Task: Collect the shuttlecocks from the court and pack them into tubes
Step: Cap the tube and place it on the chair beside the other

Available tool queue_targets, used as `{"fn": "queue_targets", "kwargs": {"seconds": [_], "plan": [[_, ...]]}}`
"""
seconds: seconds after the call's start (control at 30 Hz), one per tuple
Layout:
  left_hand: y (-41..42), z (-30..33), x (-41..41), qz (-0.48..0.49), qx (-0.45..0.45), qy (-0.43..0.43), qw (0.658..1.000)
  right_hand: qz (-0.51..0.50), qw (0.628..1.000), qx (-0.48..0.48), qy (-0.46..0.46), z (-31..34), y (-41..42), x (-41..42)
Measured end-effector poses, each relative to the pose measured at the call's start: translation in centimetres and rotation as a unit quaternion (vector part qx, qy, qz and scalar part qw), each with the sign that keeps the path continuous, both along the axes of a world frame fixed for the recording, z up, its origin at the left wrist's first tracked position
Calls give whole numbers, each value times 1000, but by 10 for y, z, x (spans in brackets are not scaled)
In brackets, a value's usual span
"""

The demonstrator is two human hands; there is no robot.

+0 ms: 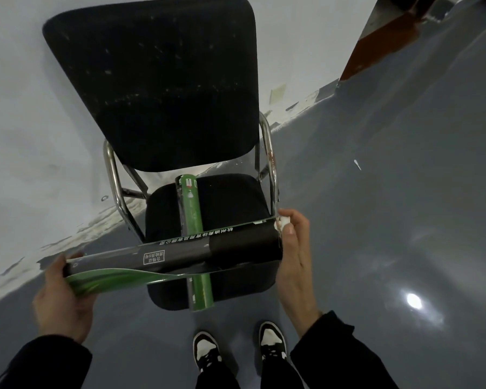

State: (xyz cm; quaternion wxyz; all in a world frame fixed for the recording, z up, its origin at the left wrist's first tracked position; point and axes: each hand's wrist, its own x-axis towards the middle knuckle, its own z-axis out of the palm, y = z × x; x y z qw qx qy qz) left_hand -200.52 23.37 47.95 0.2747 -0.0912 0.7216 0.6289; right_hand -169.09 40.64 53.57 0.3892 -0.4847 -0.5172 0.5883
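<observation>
- Head view: a person stands at a black chair set against the wall, holding a dark tube crosswise above the front edge of the seat.
- Left hand grips the tube's left end, fingers curled round it; a green label sheet peels loose there.
- Right hand lies flat-fingered against the tube's right end, with something small and white, possibly a shuttlecock's cork, at the fingertips by the rim.
- A green tube lies on the seat, running from its back edge to past its front edge, under the held tube.
- Step in hand, as I judge it: packing or closing the held tube.
- Next move calls for steadying the tube and seating the white piece squarely.
</observation>
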Motion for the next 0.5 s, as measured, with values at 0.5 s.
{"fn": "queue_targets", "kwargs": {"seconds": [0.5], "plan": [[-11, -5, -6, 23, -6, -51, 998, 103, 993, 43, -40, 1, 13, 1]]}}
